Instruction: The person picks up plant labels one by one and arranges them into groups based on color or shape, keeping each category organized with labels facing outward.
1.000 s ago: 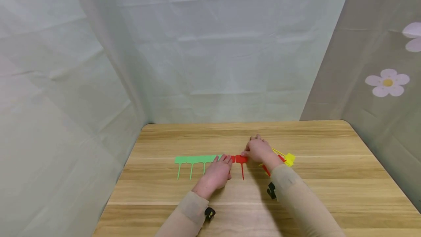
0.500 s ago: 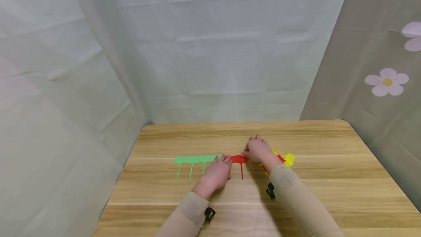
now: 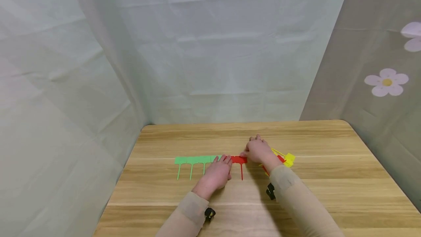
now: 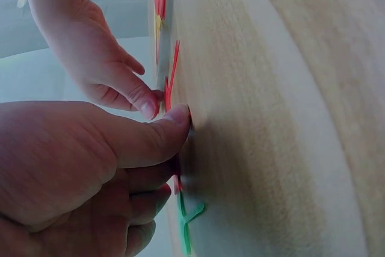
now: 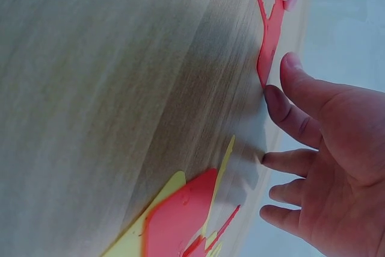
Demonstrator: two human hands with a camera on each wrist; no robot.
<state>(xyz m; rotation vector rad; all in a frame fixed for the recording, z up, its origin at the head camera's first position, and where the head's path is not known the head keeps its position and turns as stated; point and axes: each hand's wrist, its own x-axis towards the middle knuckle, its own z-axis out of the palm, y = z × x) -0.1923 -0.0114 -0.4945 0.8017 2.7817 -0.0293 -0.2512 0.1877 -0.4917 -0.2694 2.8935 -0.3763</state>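
Flat green cable-tie tags point(image 3: 192, 160) lie side by side on the wooden table, thin tails toward the person. Red tags of the same shape continue the row to the right, the end red tag point(image 3: 241, 160) edge to edge with its neighbour. My left hand point(image 3: 217, 173) rests over the join of green and red, fingertips pressing on the tags and hiding part of them. In the left wrist view its thumb point(image 4: 174, 118) lies at a red edge. My right hand point(image 3: 259, 151) touches the end red tag's right edge with a fingertip point(image 5: 275, 102), its other fingers spread loosely.
A loose pile of yellow tags point(image 3: 289, 159) and red tags point(image 5: 180, 209) lies right of the row, partly under the right forearm. The wooden table point(image 3: 329, 193) reaches a pale cloth backdrop point(image 3: 230, 65) behind. Black wrist cameras point(image 3: 209, 213) hang below both sleeves.
The end red tag has shifted slightly left, closing the narrow gap to the red tag beside it. Its right edge is followed by the right fingertips; the left hand stays still.
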